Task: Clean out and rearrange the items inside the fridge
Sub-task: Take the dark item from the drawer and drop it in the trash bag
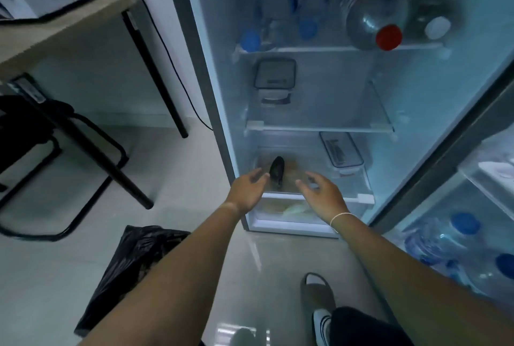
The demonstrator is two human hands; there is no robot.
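The fridge (211, 100) stands open in front of me. Its top shelf holds several water bottles, among them one with a red cap (388, 37). A lidded container (274, 74) rests on the middle shelf. On the lowest shelf lie a dark oval object (277, 171) and a clear lidded box (340, 152). My left hand (248, 191) and my right hand (324, 195) reach toward that lowest shelf, fingers apart, holding nothing, on either side of the dark object. The crisper drawer (294, 210) below shows pale contents.
A black rubbish bag (130, 267) lies on the tiled floor at my left. A wooden desk (64, 28) and a black chair (55, 151) stand left of the fridge. The open door (472, 206) on the right carries blue-capped bottles. My feet are below.
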